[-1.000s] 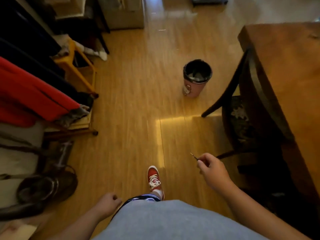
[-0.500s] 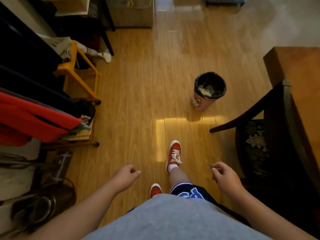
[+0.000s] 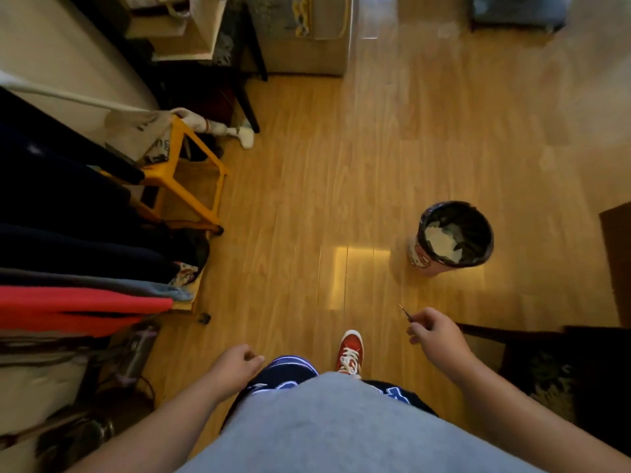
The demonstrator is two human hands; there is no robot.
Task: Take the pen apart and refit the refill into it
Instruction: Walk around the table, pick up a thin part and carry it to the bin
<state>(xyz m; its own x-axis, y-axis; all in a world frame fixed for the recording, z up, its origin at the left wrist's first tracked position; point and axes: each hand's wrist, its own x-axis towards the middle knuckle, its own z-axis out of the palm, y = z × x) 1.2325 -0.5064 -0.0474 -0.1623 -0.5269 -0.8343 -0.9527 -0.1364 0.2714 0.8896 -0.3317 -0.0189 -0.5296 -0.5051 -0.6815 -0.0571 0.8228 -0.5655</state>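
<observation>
My right hand is at the lower right, its fingers pinched on a thin dark pen refill whose pointed tip sticks up and to the left of the hand. Most of the refill is hidden inside the fist. My left hand hangs at the lower middle with its fingers curled shut and nothing visible in it. No pen barrel is in view. I am standing over a wooden floor, with one red shoe between the hands.
A round waste bin with a black liner stands on the floor ahead right. A dark chair and a table corner are at the right. Hanging clothes and a yellow stool line the left.
I have walked on and turned left: the bin, chair and table slid to the right of the view. My right hand keeps its hold on the refill; my left stays curled.
</observation>
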